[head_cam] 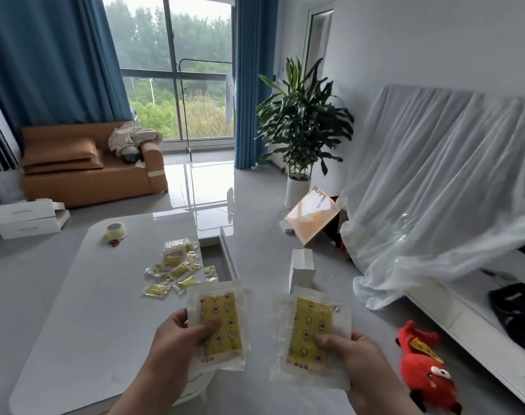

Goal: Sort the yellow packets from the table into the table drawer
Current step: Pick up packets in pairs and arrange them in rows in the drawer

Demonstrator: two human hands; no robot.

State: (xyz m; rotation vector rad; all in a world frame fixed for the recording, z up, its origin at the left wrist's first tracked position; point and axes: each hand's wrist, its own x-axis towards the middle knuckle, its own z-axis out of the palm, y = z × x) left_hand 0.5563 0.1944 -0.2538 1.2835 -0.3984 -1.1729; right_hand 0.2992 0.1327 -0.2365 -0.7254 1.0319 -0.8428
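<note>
Two bare forearms enter from 6 o'clock. Left hand (183, 332): no sleeve, glove, ring or watch visible; thumb nail short and unpainted. Right hand (349, 351): likewise uncovered to the frame edge, wrist unadorned, thumb nail short. No clothing appears anywhere on either arm.

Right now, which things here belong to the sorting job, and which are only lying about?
Job:
- packet in left hand
- packet in right hand
- pile of yellow packets on the table
- open drawer

Lying about:
- tape roll
- red scissors
- red plush toy
- white boxes
</note>
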